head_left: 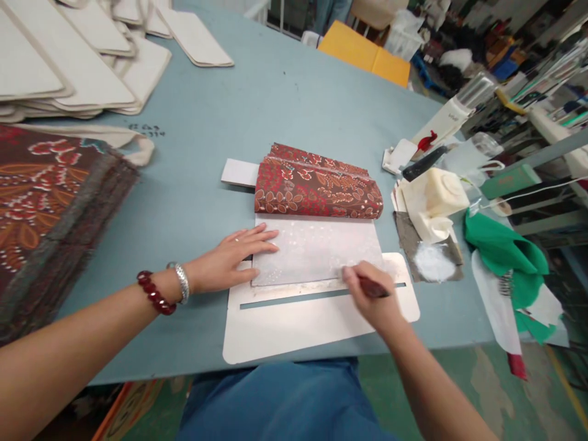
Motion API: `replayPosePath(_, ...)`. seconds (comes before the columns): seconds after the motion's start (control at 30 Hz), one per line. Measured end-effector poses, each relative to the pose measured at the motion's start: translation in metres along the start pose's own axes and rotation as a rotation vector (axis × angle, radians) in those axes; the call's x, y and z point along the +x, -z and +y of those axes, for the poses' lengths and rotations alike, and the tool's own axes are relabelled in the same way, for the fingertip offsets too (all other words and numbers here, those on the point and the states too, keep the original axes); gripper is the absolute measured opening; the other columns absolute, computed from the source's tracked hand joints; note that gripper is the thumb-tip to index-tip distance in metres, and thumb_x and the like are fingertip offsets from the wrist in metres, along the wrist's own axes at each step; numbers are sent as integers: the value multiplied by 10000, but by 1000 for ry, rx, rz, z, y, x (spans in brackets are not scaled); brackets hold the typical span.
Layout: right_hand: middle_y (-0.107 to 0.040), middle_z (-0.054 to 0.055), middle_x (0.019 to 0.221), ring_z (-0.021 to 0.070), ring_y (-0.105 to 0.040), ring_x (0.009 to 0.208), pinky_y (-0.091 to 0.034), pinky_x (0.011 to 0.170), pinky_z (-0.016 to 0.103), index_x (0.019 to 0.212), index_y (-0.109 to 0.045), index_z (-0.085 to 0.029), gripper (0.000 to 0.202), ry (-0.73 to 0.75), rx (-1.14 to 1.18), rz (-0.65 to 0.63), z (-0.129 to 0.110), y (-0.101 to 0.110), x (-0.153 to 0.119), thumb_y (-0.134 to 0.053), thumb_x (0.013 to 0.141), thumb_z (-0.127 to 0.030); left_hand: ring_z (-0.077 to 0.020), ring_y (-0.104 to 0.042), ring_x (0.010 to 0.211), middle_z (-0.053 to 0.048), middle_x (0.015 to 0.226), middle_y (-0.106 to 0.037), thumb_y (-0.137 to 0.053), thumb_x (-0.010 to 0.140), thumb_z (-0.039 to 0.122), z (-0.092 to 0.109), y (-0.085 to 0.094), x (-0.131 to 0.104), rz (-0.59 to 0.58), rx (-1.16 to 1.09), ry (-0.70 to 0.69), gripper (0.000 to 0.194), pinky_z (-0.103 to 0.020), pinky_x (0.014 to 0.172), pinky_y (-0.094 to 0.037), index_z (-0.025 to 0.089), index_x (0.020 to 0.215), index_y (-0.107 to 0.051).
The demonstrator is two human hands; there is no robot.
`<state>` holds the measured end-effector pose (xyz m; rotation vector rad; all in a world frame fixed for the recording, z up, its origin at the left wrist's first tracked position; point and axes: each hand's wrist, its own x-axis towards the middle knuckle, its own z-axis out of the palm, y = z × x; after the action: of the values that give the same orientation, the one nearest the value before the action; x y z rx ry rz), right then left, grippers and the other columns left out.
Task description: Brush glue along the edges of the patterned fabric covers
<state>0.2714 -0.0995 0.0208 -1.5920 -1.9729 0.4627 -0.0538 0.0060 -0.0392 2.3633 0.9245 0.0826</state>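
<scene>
Brown-red floral fabric (316, 190) lies folded over on itself, with its pale reverse side (312, 251) spread toward me. A white card strip (240, 173) pokes out from the fold's left end. My left hand (243, 254) rests with spread fingers on the pale side's left edge, holding nothing. Near the lower right edge of that pale side, my right hand (370, 288) is closed around a tool with a dark red handle (373, 286); its working end is hidden. Beneath the fabric's front edge lies a white slotted board (294, 331).
Stacked floral fabric pieces (59, 208) lie left, below piled cream panels (68, 61). At right are a brown scrap with white paste (434, 262), a cream plastic container (438, 193), a white dispenser (441, 122) and green cloth (505, 251). A yellow folder (365, 54) overlaps the far edge.
</scene>
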Motion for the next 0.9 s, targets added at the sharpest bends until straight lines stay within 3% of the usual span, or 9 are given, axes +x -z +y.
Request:
replayPosePath(0.07, -548, 2, 633, 111, -519, 602, -397, 601, 248, 684, -548, -196, 353, 193, 110, -106, -44, -43, 12, -478, 1013, -304, -262, -114, 1566, 3, 1676, -233, -508, 933, 310, -1, -2, 0, 10, -1, 0, 520, -511, 1255, -155, 301, 1453, -479)
replayPosePath(0.13, -593, 17, 683, 120, -565, 653, -428, 639, 252, 730, -588, -189, 314, 294, 182, -171, -64, -62, 17, -477, 1009, -280, -261, -121, 1565, -5, 1675, -241, -517, 943, 322, -1, -3, 0, 17, -5, -4, 507, -503, 1255, -156, 297, 1448, -485)
replayPosePath(0.2, -634, 24, 711, 125, -598, 662, -454, 640, 249, 773, -636, -189, 281, 240, 198, -166, -50, -49, 12, -511, 1004, -287, -261, -135, 1562, -7, 1672, -250, -520, 951, 318, -2, -3, -1, 23, -5, -16, 503, -498, 1250, -167, 302, 1452, -481)
replayPosePath(0.3, -699, 23, 761, 134, -652, 644, -517, 616, 249, 945, -706, -208, 173, -73, 225, -6, 12, 5, -7, -617, 965, -354, -266, -227, 1533, -11, 1646, -315, -531, 964, 316, -1, -2, -1, 79, 24, -48, 450, -483, 1230, -208, 317, 1413, -520)
replayPosePath(0.4, -751, 65, 1009, 177, -727, 731, -583, 593, 286, 1366, -565, -253, 432, -338, 366, 120, 54, 41, -24, -591, 975, -437, -283, -444, 1371, -43, 1475, -518, -592, 943, 365, 2, -1, 5, 181, 45, -67, 288, -461, 1141, -318, 293, 1217, -645)
replayPosePath(0.53, -750, 58, 1034, 191, -737, 895, -601, 746, 320, 1278, -567, -258, 309, -245, 463, 48, 36, 2, -12, -484, 1028, -420, -238, -561, 1049, -61, 1107, -632, -560, 961, 360, 5, 1, 19, 220, -32, -115, 186, -384, 949, -422, 222, 901, -669)
replayPosePath(0.63, -725, 44, 921, 193, -701, 870, -554, 801, 328, 1032, -611, -229, 207, -61, 305, -61, 3, -52, 12, -483, 1028, -392, -224, -556, 973, -65, 995, -631, -521, 976, 337, 5, 3, 26, 231, -88, -139, 229, -356, 908, -426, 200, 836, -641)
replayPosePath(0.73, -684, 83, 936, 253, -645, 891, -511, 775, 363, 1050, -598, -199, 183, 102, -11, -150, -13, -82, 26, -568, 976, -364, -220, -565, 921, -69, 928, -630, -492, 983, 341, 6, 5, 28, 251, -88, -105, 239, -342, 873, -432, 189, 849, -620)
replayPosePath(0.9, -653, 101, 904, 265, -604, 865, -461, 752, 349, 1069, -583, -185, 161, -27, -393, -58, 40, -48, 16, -538, 915, -193, -208, -594, 773, -54, 830, -638, -428, 1002, 323, 18, 18, 38, 275, 10, 71, 231, -312, 713, -418, 187, 902, -587)
